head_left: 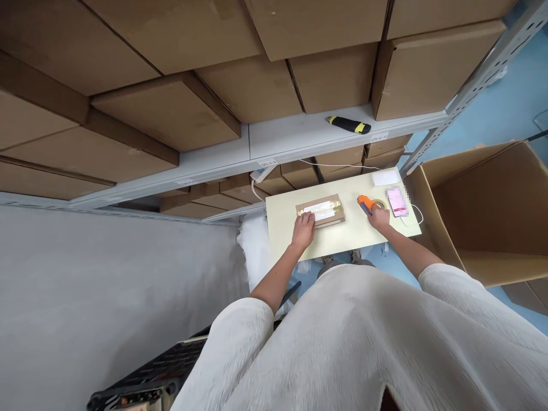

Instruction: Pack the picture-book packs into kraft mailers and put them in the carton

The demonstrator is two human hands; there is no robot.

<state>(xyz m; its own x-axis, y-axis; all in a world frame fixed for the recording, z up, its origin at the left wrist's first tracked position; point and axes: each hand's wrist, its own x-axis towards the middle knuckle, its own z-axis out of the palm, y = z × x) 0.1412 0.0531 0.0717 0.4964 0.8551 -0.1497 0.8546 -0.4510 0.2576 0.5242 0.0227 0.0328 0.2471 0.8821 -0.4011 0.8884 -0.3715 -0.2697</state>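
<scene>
A small brown cardboard box (341, 212) lies on a cream tabletop (342, 242), with a white label (325, 210) and shiny clear tape across its top. My left hand (303, 229) holds the box by its near left corner, fingers over the top; the thumb is hard to make out. To the right, my right hand (379, 217) is closed around an orange tape dispenser (366, 204) with a roll of yellowish tape. The dispenser is apart from the box, just above the tabletop or touching it; I cannot tell which.
Beside my right hand lie a phone with a pink screen (397, 201) and a white block (385, 177). A black-and-yellow utility knife (349, 124) rests on the grey shelf (299, 131) among stacked cartons (252, 85). A large open carton (445, 211) stands right of the table.
</scene>
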